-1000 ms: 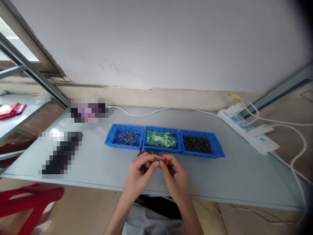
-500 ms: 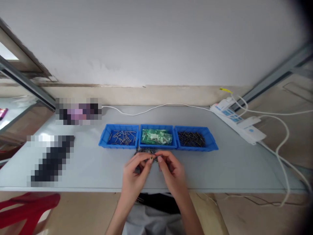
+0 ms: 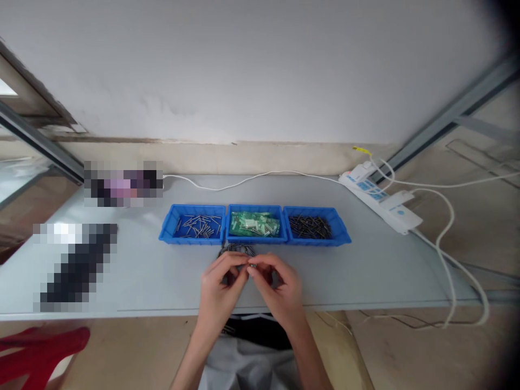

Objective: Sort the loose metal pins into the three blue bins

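Note:
My left hand [image 3: 223,281] and my right hand [image 3: 278,284] meet over the front of the table, thumbs and forefingers pinched together. Between their fingertips is a small metal bit [image 3: 252,265], mostly hidden by the fingers. Just beyond my hands lies a loose pile of thin, dark metal bits [image 3: 238,249], partly covered by my fingers. Three blue bins stand in a row behind it. Silver bits lie scattered in the left bin [image 3: 164,235], green-and-clear packets fill the middle bin [image 3: 254,239], and dark bits are heaped in the right bin [image 3: 339,237].
A white power strip [image 3: 382,203] with plugs and cables sits at the table's right side. A white cable [image 3: 215,188] runs along the back by the wall. Blurred-out items [image 3: 124,187] are at the left. A red stool [image 3: 44,352] stands below, at lower left.
My fingertips have drawn closer together around the small metal bit, whose end showed more plainly before. The whole view has shifted slightly; the bins stand as they did.

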Demonstrator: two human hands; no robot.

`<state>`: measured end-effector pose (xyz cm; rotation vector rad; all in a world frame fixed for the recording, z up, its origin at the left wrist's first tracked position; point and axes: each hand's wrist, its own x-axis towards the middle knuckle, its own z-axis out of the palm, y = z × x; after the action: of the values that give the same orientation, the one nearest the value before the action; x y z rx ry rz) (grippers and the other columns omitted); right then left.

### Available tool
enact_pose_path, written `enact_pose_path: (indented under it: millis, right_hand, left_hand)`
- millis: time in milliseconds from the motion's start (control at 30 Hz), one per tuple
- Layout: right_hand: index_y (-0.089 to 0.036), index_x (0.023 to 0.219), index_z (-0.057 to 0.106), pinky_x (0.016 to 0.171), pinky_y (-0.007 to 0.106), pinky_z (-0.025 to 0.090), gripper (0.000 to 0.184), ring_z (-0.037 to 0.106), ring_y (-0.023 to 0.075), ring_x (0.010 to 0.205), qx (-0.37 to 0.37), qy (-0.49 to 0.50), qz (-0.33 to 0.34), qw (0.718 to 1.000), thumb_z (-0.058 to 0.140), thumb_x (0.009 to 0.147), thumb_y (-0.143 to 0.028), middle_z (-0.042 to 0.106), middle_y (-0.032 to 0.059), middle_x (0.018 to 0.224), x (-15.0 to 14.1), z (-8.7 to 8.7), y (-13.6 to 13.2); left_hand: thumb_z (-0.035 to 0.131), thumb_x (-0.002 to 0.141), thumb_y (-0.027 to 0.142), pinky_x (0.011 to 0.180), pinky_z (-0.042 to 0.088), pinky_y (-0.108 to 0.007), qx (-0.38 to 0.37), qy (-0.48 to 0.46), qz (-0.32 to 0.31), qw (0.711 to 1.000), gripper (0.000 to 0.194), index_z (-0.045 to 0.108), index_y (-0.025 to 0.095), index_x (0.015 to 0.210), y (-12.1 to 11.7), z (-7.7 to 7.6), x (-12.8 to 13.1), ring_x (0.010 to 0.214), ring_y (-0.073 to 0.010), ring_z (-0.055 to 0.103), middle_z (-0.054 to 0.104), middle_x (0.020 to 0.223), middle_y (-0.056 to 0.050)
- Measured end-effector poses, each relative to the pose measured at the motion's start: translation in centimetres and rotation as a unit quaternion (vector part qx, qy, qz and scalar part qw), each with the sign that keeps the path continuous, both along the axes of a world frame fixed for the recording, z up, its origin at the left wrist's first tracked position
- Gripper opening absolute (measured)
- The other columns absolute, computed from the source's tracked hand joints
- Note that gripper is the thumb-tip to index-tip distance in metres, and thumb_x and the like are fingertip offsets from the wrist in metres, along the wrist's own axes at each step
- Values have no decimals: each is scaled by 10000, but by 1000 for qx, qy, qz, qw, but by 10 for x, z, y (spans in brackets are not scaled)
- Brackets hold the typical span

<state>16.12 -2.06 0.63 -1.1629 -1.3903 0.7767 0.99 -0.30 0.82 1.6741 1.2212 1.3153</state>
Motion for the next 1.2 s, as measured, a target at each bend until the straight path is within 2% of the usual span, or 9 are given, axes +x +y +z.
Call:
enact_pose_path:
  millis: [100,167,300,400,500,600,733,967,1200]
  right_hand:
    - [-250,988,804,588,244,480,95,591,132,635,45,-13,-44,998,731,1009,-307,680,-16,750,3,2,3]
    - [-247,1002,804,600,250,484,102,590,133,639,78,-29,-121,989,728,1017,-313,701,-6,778,12,9,10]
    - [-205,1079,819,633,282,488,220,570,151,625,124,-111,-344,924,731,1023,-399,710,21,776,48,29,35]
    - [-155,1229,794,683,327,511,381,551,167,592,107,-198,-396,890,702,1025,-464,712,33,765,71,34,45]
    - [-169,1197,798,692,315,517,329,555,161,587,109,-234,-359,897,662,1056,-433,711,28,765,71,24,39]
    - [-219,1062,818,657,283,503,256,615,157,607,106,-271,-187,938,611,1090,-367,730,21,773,51,9,29]
    - [-272,1124,819,686,288,488,245,732,187,756,36,-355,-34,933,576,1089,-269,819,23,925,23,-4,28]
    - [-266,1046,775,570,279,352,124,704,171,634,-37,-381,-18,924,657,1028,-235,760,-23,743,11,-11,33]
    - [-236,1003,694,593,248,406,168,628,146,586,30,-261,-9,965,568,1095,-297,642,-37,679,6,-8,28]
  left_hand:
    - [707,989,264,589,510,-222,-6,-8,7,1000,130,827,214,999,-1,0,0,612,-116,622,824,968,-61]
    - [691,1021,327,594,520,-225,-29,-30,38,998,184,822,213,1079,-2,0,0,600,-115,607,832,994,-69]
    - [664,1050,474,548,499,-217,-80,-108,111,985,319,805,188,1026,-4,-3,-2,562,-119,586,805,838,-52]
    - [681,1041,501,546,491,-201,-91,-143,118,978,332,794,190,1014,-5,-4,-3,574,-118,598,757,757,-23]
    - [695,1036,492,553,486,-198,-100,-148,113,977,320,789,188,1009,-6,-4,-3,570,-114,594,738,729,-13]
    - [690,1040,492,552,472,-197,-102,-151,111,977,321,785,185,1017,-5,-5,-3,563,-111,579,729,722,-9]
    - [690,1035,500,559,471,-197,-108,-154,106,976,327,780,185,1031,-3,-7,-4,572,-114,587,722,718,-5]
    - [687,1028,514,563,459,-195,-114,-136,99,979,349,787,180,1002,-1,-4,-2,555,-106,565,719,708,-5]
    - [670,1051,448,623,492,-207,-118,-116,81,983,277,783,196,1069,-1,-8,-2,651,-131,626,747,778,-20]
